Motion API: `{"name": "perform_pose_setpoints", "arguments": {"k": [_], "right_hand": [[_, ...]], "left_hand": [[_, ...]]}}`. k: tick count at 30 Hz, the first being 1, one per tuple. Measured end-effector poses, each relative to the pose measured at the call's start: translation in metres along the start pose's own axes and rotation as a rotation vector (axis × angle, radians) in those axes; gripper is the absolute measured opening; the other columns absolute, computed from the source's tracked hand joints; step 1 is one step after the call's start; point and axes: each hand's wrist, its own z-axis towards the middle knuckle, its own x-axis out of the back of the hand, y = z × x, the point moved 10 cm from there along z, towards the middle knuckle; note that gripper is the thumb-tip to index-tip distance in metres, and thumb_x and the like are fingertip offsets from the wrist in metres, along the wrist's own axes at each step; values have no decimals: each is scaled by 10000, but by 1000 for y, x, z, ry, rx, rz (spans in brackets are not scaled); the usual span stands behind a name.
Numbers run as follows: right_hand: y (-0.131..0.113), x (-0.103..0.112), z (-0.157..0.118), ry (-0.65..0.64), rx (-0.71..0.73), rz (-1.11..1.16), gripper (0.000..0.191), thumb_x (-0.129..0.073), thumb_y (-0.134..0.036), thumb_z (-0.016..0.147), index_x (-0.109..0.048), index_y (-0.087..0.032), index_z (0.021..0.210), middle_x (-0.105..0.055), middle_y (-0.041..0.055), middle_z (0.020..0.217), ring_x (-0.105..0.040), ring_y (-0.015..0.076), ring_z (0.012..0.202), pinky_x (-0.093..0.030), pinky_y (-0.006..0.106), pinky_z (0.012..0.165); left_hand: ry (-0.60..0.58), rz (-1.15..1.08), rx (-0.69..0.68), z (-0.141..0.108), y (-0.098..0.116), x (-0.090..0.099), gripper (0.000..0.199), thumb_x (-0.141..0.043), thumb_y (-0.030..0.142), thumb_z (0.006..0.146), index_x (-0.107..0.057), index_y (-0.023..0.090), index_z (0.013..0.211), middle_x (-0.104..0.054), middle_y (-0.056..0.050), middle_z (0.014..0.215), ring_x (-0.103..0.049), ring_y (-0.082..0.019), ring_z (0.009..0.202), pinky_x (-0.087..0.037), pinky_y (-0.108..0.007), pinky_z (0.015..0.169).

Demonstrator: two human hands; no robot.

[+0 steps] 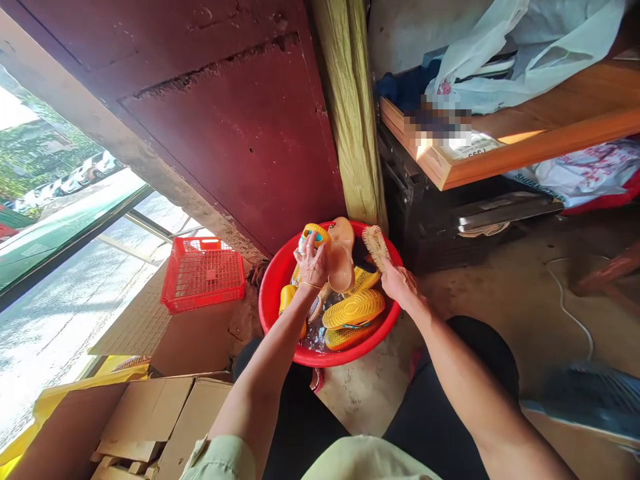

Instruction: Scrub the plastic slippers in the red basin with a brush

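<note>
A red basin (330, 359) with water stands on the floor between my knees. Several yellow soles and sandals, among them a yellow sole (354, 309), lie in it. Over the basin's left part, my left hand (313, 267) is closed on a yellow and blue sandal (314, 233). Beside that hand a tan scoop-like piece (341, 257) rests upright against the far rim; whether my fingers touch it I cannot tell. My right hand (397, 281), at the basin's right rim, is wrapped round the handle end of a bristle brush (375, 245), its bristles over the basin.
A red plastic crate (203, 275) sits left of the basin, with an open cardboard box (145, 413) nearer me. Behind the basin are a dark red door (240, 133) and a yellowish curtain (355, 113). A wooden tabletop (545, 143) juts in at the right.
</note>
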Motion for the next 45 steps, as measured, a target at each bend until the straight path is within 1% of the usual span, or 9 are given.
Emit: {"name": "perform_pose_setpoints", "arguments": {"k": [4, 9, 19, 25, 29, 32, 38, 41, 45], "right_hand": [[0, 1, 2, 39, 0, 15, 615, -378, -259, 984, -270, -265, 1590, -703, 121, 1206, -679, 257, 1050, -483, 332, 866], [2, -1, 6, 32, -11, 0, 616, -362, -263, 984, -264, -243, 1591, -719, 123, 1162, -682, 253, 1017, -486, 335, 859], [-18, -23, -1, -158, 96, -70, 543, -347, -196, 972, -414, -227, 1510, -739, 131, 1097, -691, 245, 1012, -475, 315, 821], [-23, -39, -6, -165, 137, -81, 526, -306, -134, 962, -477, -133, 1460, -718, 178, 1161, -669, 259, 1093, -469, 343, 903], [-26, -43, -1, -155, 138, -88, 527, -308, -126, 957, -486, -139, 1452, -687, 179, 1246, -642, 256, 1163, -465, 346, 939], [-26, -40, 2, -205, 98, -101, 502, -331, -142, 950, -528, -145, 1411, -704, 188, 1195, -663, 279, 1127, -481, 367, 902], [-17, -3, -1, -134, 53, -142, 548, -335, -201, 961, -426, -188, 1501, -720, 181, 1123, -682, 296, 1039, -484, 381, 829], [-33, 6, -19, -89, 180, -129, 595, -363, -251, 976, -304, -264, 1568, -713, 128, 1164, -677, 266, 1013, -476, 346, 825], [-91, -28, -74, -201, 524, -114, 753, -530, -388, 939, -180, -329, 1603, -658, 95, 1256, -652, 251, 1045, -471, 311, 838]], "left_hand": [[-145, 35, -30, 9, 19, -28, 405, -445, 257, 970, -586, 278, 1349, -229, -90, 1656, -129, -334, 1530, -146, -642, 1174], [-353, 4, -72, -1, 22, -67, 460, -491, 226, 928, -546, 292, 1380, -116, -76, 1685, -35, -345, 1545, -216, -648, 1146], [-554, -4, -101, 15, -8, -125, 624, -562, 65, 812, -544, 285, 1396, -103, -64, 1688, -34, -337, 1551, -277, -607, 1167], [-627, -74, 7, -13, -36, -153, 726, -612, 5, 742, -531, 246, 1421, -149, -114, 1674, -81, -373, 1541, -331, -544, 1168], [-581, -154, 33, -24, -39, -149, 852, -650, 28, 732, -375, 186, 1523, -182, -186, 1653, -125, -334, 1541, -283, -489, 1207], [-513, -233, 19, -25, -46, -128, 792, -655, 158, 803, -340, 171, 1530, -316, -164, 1610, -225, -275, 1524, -278, -455, 1219], [-361, -77, 266, -61, -134, -59, 626, -556, 327, 915, -387, 171, 1497, -499, -135, 1495, -457, -245, 1397, -372, -366, 1159], [-497, 28, 427, -104, -174, -50, 718, -621, 402, 873, -385, 120, 1490, -504, -191, 1480, -461, -292, 1398, -375, -369, 1140], [-610, -13, 524, -138, -188, -58, 854, -685, 494, 815, -357, 102, 1499, -508, -222, 1472, -475, -319, 1387, -413, -365, 1091]]}}
